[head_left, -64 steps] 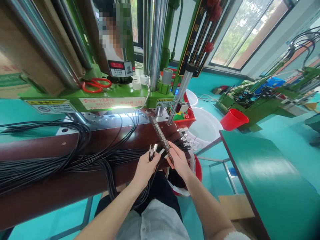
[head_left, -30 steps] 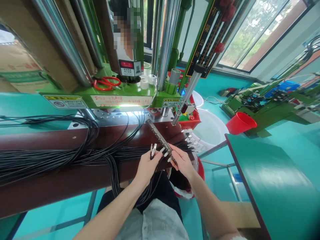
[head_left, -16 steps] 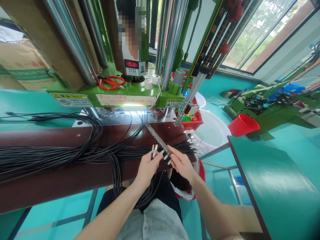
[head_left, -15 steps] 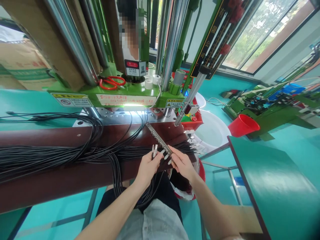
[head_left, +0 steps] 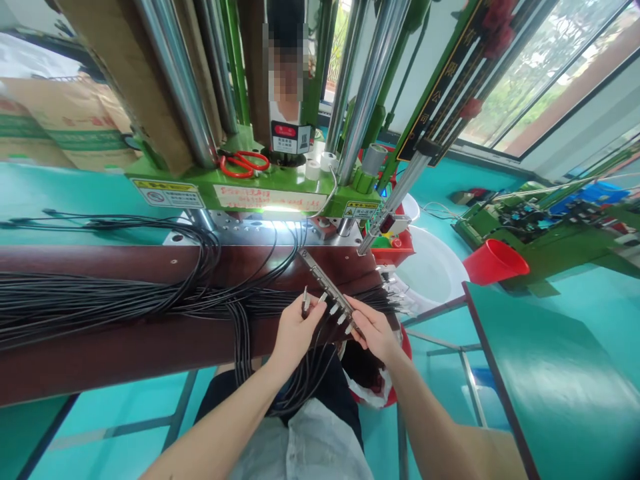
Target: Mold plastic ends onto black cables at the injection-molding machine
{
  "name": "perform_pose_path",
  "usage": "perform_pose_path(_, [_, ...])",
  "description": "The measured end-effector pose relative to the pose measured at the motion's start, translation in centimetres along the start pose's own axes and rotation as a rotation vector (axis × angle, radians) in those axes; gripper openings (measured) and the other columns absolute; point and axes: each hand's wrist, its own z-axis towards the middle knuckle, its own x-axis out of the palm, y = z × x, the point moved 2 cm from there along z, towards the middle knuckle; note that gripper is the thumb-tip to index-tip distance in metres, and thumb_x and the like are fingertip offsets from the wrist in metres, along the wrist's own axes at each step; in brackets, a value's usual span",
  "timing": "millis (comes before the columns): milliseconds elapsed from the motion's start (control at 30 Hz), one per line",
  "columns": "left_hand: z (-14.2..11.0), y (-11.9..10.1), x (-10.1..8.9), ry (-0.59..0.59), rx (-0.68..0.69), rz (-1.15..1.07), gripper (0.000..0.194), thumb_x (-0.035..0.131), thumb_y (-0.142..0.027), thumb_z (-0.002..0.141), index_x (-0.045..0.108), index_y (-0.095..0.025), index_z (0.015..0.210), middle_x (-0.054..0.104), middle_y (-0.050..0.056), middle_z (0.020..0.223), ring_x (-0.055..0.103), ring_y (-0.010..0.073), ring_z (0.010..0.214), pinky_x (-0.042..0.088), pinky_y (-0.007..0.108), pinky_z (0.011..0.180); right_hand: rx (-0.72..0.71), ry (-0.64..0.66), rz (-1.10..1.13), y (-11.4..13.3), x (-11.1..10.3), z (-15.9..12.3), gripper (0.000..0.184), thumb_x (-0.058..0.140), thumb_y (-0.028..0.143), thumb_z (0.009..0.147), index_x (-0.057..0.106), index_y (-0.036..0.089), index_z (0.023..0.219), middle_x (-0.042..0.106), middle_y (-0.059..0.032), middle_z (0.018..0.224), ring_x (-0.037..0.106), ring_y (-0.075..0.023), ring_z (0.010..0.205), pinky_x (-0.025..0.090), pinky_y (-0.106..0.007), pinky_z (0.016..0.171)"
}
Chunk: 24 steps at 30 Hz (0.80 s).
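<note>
My right hand (head_left: 373, 330) grips the lower end of a narrow metal bar (head_left: 327, 283) with slots along it, which slants up and left over the bench. Several pale cable connectors (head_left: 341, 319) stick out from the bar's near side. My left hand (head_left: 299, 328) is closed on black cables, with a connector (head_left: 323, 297) between thumb and finger at the bar's edge; whether it is seated there I cannot tell. Another metal-tipped connector (head_left: 305, 297) points up from the same hand. Black cables (head_left: 300, 390) hang below the hands onto my lap.
Bundles of black cable (head_left: 100, 297) lie along the brown bench (head_left: 150, 340). Behind it stands a green press (head_left: 200, 190) with red-handled scissors (head_left: 244, 164) on it. A white tub (head_left: 435, 267), a red bucket (head_left: 495, 260) and a green table (head_left: 560, 360) are to the right.
The view has shifted, so the scene sits farther right. The connector in my left hand is now closer to the bar's edge, and more connectors show along the bar. Both hands keep their grip.
</note>
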Motion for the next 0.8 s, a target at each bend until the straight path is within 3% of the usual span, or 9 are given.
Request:
perform_pose_path(367, [0.2, 0.6, -0.4, 0.008, -0.03, -0.028, 0.023, 0.058, -0.038, 0.071, 0.052, -0.017, 0.065, 0.037, -0.008, 0.049, 0.029, 0.0052, 0.043, 0.024, 0.018, 0.043, 0.002, 0.078, -0.093, -0.1, -0.2, 0.3, 0.054, 0.041, 0.043, 0.086, 0.046, 0.009, 0.127, 0.04, 0.0056, 0.048, 0.033, -0.0054, 0.037, 0.024, -0.019, 0.036])
perform_pose_path(567, [0.1, 0.7, -0.6, -0.002, -0.065, -0.058, 0.025, 0.059, -0.037, 0.069, 0.048, -0.017, 0.061, 0.039, -0.008, 0.05, 0.03, 0.0046, 0.043, 0.024, 0.018, 0.042, -0.127, 0.141, -0.324, 0.0, -0.3, 0.3, 0.049, 0.039, 0.039, 0.088, 0.046, 0.012, 0.128, 0.041, 0.0059, 0.049, 0.038, -0.0065, 0.042, 0.035, -0.02, 0.044])
perform_pose_path(667, [0.1, 0.0, -0.6, 0.013, -0.137, -0.175, 0.026, 0.058, -0.041, 0.069, 0.046, -0.018, 0.066, 0.036, -0.009, 0.049, 0.026, 0.0031, 0.038, 0.019, 0.017, 0.037, -0.084, 0.131, -0.271, -0.1, -0.3, 0.3, 0.049, 0.038, 0.041, 0.088, 0.046, 0.012, 0.127, 0.039, 0.0065, 0.047, 0.036, -0.0063, 0.04, 0.032, -0.02, 0.042])
perform_pose_path(800, [0.1, -0.8, -1.3, -0.035, -0.231, -0.452, 0.02, 0.045, -0.039, 0.076, 0.034, -0.023, 0.071, 0.03, -0.011, 0.05, 0.02, 0.0031, 0.031, 0.011, 0.016, 0.031, -0.005, 0.066, -0.093, -0.4, -0.2, 0.4, 0.053, 0.042, 0.044, 0.086, 0.047, 0.009, 0.126, 0.039, 0.0061, 0.047, 0.033, -0.0058, 0.038, 0.026, -0.02, 0.038])
